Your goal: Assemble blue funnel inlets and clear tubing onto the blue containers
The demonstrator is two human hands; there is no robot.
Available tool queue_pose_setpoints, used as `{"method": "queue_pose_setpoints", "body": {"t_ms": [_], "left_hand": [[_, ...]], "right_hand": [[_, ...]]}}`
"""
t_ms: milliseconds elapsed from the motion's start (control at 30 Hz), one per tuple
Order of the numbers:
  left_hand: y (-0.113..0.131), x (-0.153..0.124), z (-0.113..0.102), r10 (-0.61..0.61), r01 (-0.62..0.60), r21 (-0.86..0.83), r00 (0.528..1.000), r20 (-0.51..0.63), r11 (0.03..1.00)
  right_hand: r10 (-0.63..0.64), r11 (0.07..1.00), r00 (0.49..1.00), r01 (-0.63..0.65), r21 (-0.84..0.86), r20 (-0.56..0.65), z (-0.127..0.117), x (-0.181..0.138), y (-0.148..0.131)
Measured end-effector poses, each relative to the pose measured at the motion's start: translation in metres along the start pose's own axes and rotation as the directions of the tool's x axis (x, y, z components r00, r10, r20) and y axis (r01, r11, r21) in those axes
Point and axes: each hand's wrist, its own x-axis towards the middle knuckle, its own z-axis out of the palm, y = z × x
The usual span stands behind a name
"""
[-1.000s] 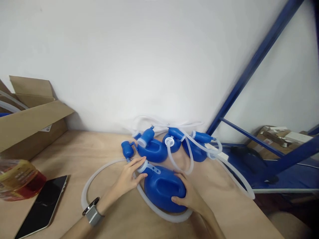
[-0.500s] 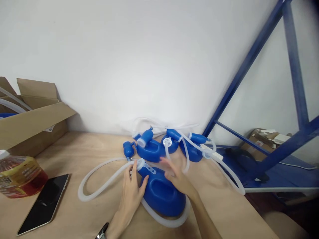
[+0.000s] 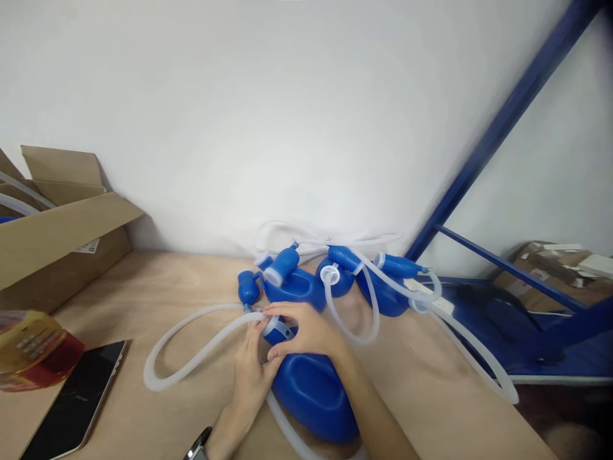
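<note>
A blue plastic urinal bottle [image 3: 313, 402] with a moulded recess lies on the table in front of me, its neck pointing up and left. A translucent white cap [image 3: 272, 324] sits at the neck, and a white hose [image 3: 191, 361] loops away leftward from it. My left hand [image 3: 251, 364] grips the cap and neck from the left. Over the neck from the right curves my right hand [image 3: 309, 329], fingertips on the cap and thumb close to my left thumb. The right hand partly hides the neck and strap.
Several more blue bottles [image 3: 299, 287] with hoses lie against the wall. At left are an open cardboard box [image 3: 71, 255], a jug of red liquid [image 3: 38, 351] and a phone [image 3: 79, 396]. A blue metal frame [image 3: 488, 153] stands at right.
My right hand has moved left from beside the bottle onto its neck and cap. The left hand stays at the neck. The view has shifted slightly.
</note>
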Motion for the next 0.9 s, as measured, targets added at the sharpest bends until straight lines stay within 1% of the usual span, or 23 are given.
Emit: {"method": "queue_pose_setpoints", "body": {"t_ms": [133,200,267,333,400,467,533,567,600,667,733,900], "left_hand": [[-0.001,0.004,-0.007,0.001,0.000,-0.023,0.999,0.045,1.000],[-0.003,0.007,-0.009,0.032,-0.030,-0.040,0.998,0.061,0.999],[-0.003,0.010,-0.010,0.077,-0.074,-0.050,0.996,0.052,0.996],[-0.001,0.013,-0.011,0.098,-0.097,-0.048,0.994,0.036,0.994],[0.007,0.017,-0.014,0.088,-0.085,-0.045,0.995,0.055,0.995],[0.019,0.022,-0.020,0.065,-0.059,-0.061,0.991,0.115,0.996],[0.031,0.027,-0.024,0.024,-0.007,-0.085,0.980,0.196,0.996],[0.037,0.029,-0.025,-0.014,0.034,-0.089,0.975,0.220,0.995],[0.041,0.030,-0.025,-0.057,0.078,-0.088,0.973,0.222,0.993],[0.046,0.033,-0.021,-0.146,0.163,-0.083,0.973,0.181,0.983],[0.046,0.033,-0.016,-0.193,0.205,-0.088,0.973,0.129,0.975],[0.039,0.032,-0.012,-0.164,0.169,-0.053,0.981,0.100,0.984]], "right_hand": [[0.047,0.999,0.998,-0.046,0.013,-0.037,0.003,0.000,-0.004],[0.074,0.997,0.996,-0.073,0.018,-0.056,0.002,0.000,-0.006],[0.096,0.995,0.994,-0.095,0.032,-0.042,0.000,-0.001,-0.008],[0.097,0.992,0.995,-0.097,0.082,0.005,-0.005,-0.004,-0.006],[0.070,0.981,0.995,-0.081,0.177,0.072,-0.010,-0.010,0.000],[0.032,0.966,0.993,-0.061,0.251,0.118,-0.014,-0.017,0.009],[0.021,0.962,0.991,-0.056,0.266,0.133,-0.017,-0.023,0.018],[0.041,0.964,0.990,-0.075,0.257,0.136,-0.017,-0.026,0.022],[0.075,0.963,0.987,-0.108,0.246,0.139,-0.017,-0.027,0.025],[0.158,0.957,0.977,-0.188,0.223,0.145,-0.015,-0.028,0.031],[0.216,0.949,0.966,-0.242,0.204,0.143,-0.014,-0.028,0.033],[0.242,0.941,0.960,-0.268,0.208,0.144,-0.012,-0.025,0.032]]}}
